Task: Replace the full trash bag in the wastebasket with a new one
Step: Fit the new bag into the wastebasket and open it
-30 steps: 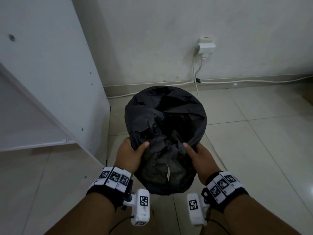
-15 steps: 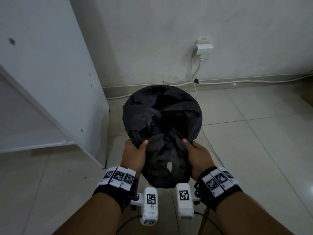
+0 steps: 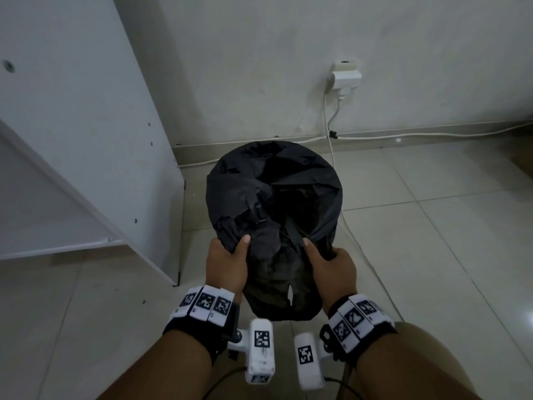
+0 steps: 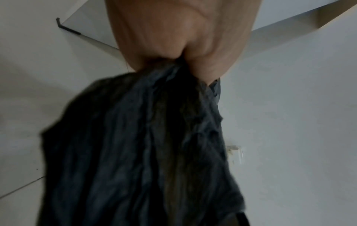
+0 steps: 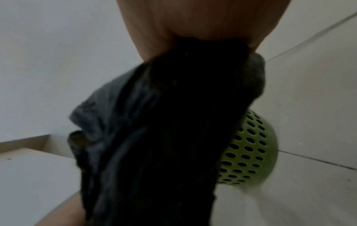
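Left hand [image 3: 227,265]: fist bunched on black trash bag [image 3: 271,192] near rim — thumb on top.
Right hand [image 3: 331,269]: likewise clenched on it, above green perforated wastebasket [image 5: 251,148].

Trash bag [image 3: 274,197]: black throughout, matt, with dark grey creases where the film is bunched; in the left wrist view the gathered film [image 4: 146,145] reads charcoal to slate grey. Wastebasket [image 5: 251,149]: light green wall, patterned with regular rows of dark oval holes, seen in the right wrist view only. Floor [image 3: 432,241]: pale beige-grey tiles, glossy, divided by thin darker grout lines. Wall [image 3: 259,67]: off-white, plain. Cabinet panel [image 3: 86,125]: white, with a few small dark dots. Socket adapter [image 3: 346,77] and cable [image 3: 328,122]: white. Wrist bands [image 3: 206,306]: black strap carrying white blocks printed with black-and-white square marker patterns.
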The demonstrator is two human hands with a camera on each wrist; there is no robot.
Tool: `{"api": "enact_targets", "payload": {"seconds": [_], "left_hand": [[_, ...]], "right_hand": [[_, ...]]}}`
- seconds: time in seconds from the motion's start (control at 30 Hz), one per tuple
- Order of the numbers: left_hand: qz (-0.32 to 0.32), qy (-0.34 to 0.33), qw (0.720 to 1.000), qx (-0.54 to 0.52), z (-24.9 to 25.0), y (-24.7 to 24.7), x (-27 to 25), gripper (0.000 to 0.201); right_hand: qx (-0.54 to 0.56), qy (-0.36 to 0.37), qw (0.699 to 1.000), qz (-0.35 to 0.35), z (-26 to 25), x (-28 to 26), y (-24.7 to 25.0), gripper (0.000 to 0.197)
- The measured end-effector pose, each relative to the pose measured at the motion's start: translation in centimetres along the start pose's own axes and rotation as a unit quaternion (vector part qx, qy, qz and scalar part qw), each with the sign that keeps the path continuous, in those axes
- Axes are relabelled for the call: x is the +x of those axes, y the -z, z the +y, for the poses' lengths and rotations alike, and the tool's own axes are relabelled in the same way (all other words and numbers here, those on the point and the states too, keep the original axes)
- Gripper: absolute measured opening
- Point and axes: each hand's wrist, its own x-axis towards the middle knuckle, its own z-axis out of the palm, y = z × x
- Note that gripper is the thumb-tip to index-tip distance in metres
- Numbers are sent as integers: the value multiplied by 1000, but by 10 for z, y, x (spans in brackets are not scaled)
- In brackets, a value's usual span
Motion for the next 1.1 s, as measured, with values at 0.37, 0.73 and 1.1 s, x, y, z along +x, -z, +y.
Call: {"api": "enact_targets", "payload": {"seconds": [0.37, 0.73, 1.1], "left_hand": [[46, -134, 982, 124, 11, 4, -22, 33], [-76, -145, 977, 139, -5, 5, -27, 30], [-66, -29, 997, 2, 2, 12, -34, 17]], "right_hand": [[-53, 145, 987, -34, -4, -26, -8, 42], [-129, 151, 979, -48, -12, -27, -10, 55], [-21, 50, 995, -87, -22, -30, -17, 44]]}}
